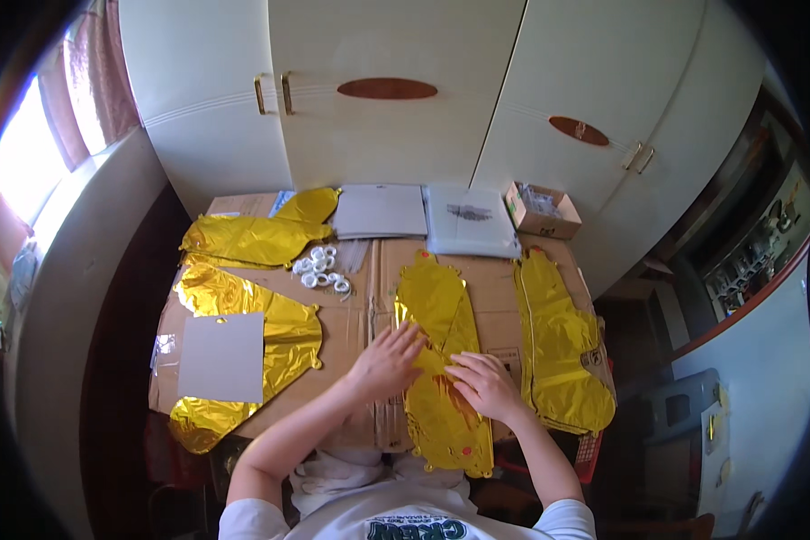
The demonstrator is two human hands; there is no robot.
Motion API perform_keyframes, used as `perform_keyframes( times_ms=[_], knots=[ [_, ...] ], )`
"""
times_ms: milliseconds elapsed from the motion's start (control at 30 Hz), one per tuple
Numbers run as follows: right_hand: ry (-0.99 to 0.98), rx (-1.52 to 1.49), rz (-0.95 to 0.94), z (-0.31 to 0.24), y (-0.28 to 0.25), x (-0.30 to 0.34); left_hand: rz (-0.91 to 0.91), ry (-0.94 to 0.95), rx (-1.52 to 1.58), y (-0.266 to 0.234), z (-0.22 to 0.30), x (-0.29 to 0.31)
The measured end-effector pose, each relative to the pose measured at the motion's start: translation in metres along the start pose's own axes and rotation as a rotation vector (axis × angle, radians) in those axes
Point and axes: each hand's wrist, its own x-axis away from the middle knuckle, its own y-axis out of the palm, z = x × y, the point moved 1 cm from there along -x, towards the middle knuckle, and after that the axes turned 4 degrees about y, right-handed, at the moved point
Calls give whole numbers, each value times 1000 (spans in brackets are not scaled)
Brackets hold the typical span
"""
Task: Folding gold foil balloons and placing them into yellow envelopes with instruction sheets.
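Observation:
A flat, uninflated gold foil balloon [436,292] lies lengthwise in front of me on a cardboard-covered table. Its lower end hangs over the near edge. My left hand [385,363] rests along the balloon's left side, fingers stretched out. On its right side lies my right hand [486,385], with fingers apart and pointing left. Neither hand grips anything. Another gold foil balloon [562,346] is spread to the right. At the left, a grey card [222,357] lies on a third gold foil balloon [288,315].
Behind the grey card is more gold foil [243,241]. Small white ribbon rolls [319,268] sit beside thin clear sticks [355,256]. Along the back are grey cards [381,211], clear plastic bags [471,220] and a small cardboard box [544,210], before white cabinets [387,135].

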Motion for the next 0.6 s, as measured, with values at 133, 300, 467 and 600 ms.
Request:
perform_keyframes(
  times_ms=[133, 300, 467, 600],
  knots=[
    [-9, 43, -99, -8, 6, 25, 23, 33, 13, 5, -16, -4],
    [5, 69, -123, -5, 19, 43, -32, 22, -37, 6, -15, -7],
    [1, 30, -92, -6, 20, 44, -98, 7, -51, 6, -16, -7],
    [12, 3, -85, -4, 21, 46, -131, 4, -46, 4, -16, -9]
  ],
)
